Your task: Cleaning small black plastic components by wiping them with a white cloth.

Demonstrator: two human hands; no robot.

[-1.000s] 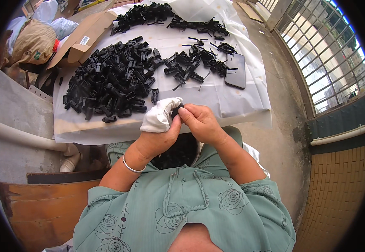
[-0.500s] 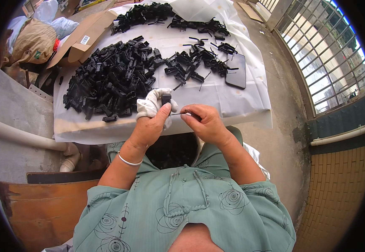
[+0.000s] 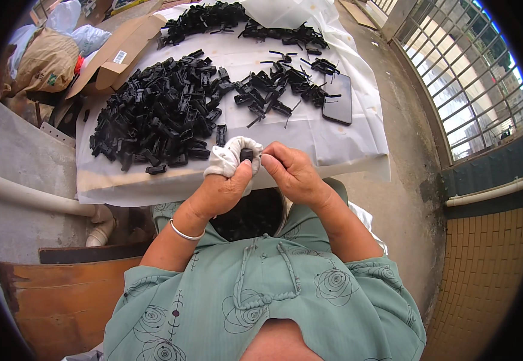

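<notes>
My left hand [image 3: 232,183] is closed around a small black plastic part [image 3: 246,155], with the bare thumb pressed on its near end. White cloth [image 3: 224,157], perhaps a glove, covers the fingers of that hand. Just to the right, my right hand [image 3: 291,173] pinches with thumb and forefinger beside the part; what sits between the fingertips is too small to make out. Both hands are over the front edge of the table [image 3: 309,141]. A big heap of similar black plastic parts [image 3: 159,108] lies beyond my left hand, and a single loose part [image 3: 221,135] lies close to the cloth.
Black parts with thin rods [image 3: 282,87] lie at centre right, with more rows at the back. A dark phone [image 3: 338,105] rests near the right edge. Below the table edge stands a round container [image 3: 252,213] between my knees. A cardboard box [image 3: 117,57] is at the left.
My left hand has moved slightly right with the black part, closer to my right hand. The thin rod seen between the hands earlier no longer shows.
</notes>
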